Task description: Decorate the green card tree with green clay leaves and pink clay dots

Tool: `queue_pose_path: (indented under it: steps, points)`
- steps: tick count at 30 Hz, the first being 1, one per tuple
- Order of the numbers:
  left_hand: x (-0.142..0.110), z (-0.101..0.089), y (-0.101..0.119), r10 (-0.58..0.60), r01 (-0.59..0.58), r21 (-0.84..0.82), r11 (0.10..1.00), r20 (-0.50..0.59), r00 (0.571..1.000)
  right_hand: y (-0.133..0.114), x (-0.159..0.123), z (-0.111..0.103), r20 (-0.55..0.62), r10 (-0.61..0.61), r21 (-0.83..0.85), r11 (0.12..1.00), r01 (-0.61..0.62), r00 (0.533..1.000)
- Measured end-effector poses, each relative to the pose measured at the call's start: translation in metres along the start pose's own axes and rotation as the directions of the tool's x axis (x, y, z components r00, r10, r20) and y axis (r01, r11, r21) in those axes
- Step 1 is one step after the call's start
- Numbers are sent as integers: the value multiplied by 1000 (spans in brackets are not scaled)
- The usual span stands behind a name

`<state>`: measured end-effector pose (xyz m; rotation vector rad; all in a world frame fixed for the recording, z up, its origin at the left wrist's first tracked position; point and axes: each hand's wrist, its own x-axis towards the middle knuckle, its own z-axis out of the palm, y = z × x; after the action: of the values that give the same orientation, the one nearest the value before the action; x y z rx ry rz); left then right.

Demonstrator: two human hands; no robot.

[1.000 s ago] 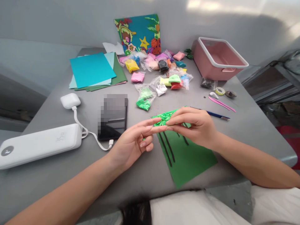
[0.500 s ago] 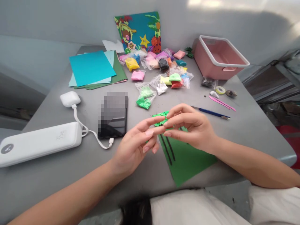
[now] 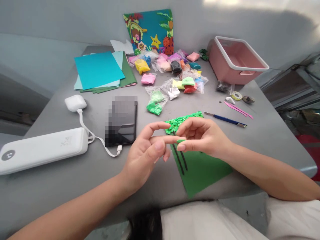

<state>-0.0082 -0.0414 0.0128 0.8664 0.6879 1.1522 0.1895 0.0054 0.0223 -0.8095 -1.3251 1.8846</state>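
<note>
The left hand is held out over the near side of the grey counter, its grip spread, with one finger stretched toward the right hand. At that fingertip sits a small green clay piece, right beside the tip of the right thumb. The right grip is curved, thumb and fingers apart around the left fingertip; whether it pinches the piece I cannot tell

Beneath the hands a green sheet points one corner at the counter's near edge. Its far edge is crowded with bright green clay leaves, and dark strips run down from them. Just beyond lies a bag of green clay

Toward the right edge are a blue-handled knife and pink tools; a pink basket stands by the far right corner. Coloured sheets are stacked at the far left corner, a sea picture leans at the far edge, and a white power bank lies toward the left edge
</note>
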Motion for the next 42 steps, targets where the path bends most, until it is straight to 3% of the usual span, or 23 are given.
queue_pose_path:
  steps: [4, 7, 8, 9, 11, 13, 14, 15, 20, 25, 27, 30, 33, 36, 42]
  points:
    - [8, 7, 2, -179, 158, -137, 978, -157, 971, -8, 4, -12, 32, 107, -108, 989, -103, 994]
    - [12, 6, 3, -232, 201, -148, 968, -244, 942, -29, 5, -34, -57, 1, -403, 915, -24, 998]
    - [13, 5, 3, -236, 206, -137, 969, -264, 935, -37, 4, -45, -98, -81, -574, 819, 10, 992]
    - [14, 4, 3, -234, 206, -126, 970, -282, 930, -45, 2, -57, -135, -142, -752, 659, -8, 981]
    - [15, 2, 2, -231, 207, -109, 972, -307, 923, -55, -2, -85, -160, -127, -962, 244, -125, 979]
    - [16, 0, 0, -233, 214, -94, 972, -331, 914, -56, -6, -111, -182, 9, -979, -90, -181, 983]
    - [16, 0, -1, -236, 220, -85, 972, -339, 911, -53, -7, -123, -220, 78, -959, -198, -201, 972]
    - [16, 0, -2, -238, 226, -76, 971, -343, 909, -49, -7, -132, -234, 96, -951, -229, -207, 968]
    - [17, 1, 1, -243, 214, -122, 969, -335, 910, -32, 4, -149, -155, -40, -938, -307, -160, 987]
    - [18, 3, 8, -322, 280, -172, 944, -321, 891, -38, 12, -117, -43, -214, -954, -280, -104, 976]
    - [17, 4, 8, -327, 295, -150, 944, -301, 896, -41, 9, -94, 30, -272, -968, -250, -41, 962]
    - [16, 5, 8, -320, 296, -128, 947, -273, 907, -39, 2, -64, 260, -339, -965, -125, 231, 904]
    - [16, 6, 8, -316, 296, -114, 948, -254, 914, -33, -3, -48, 421, -373, -906, -139, 399, 827]
    - [16, 5, 8, -317, 299, -108, 948, -240, 918, -26, -4, -45, 474, -398, -880, -202, 429, 786]
    - [15, 5, 9, -329, 310, -114, 944, -257, 909, -22, -4, -47, 491, -374, -871, -182, 457, 787]
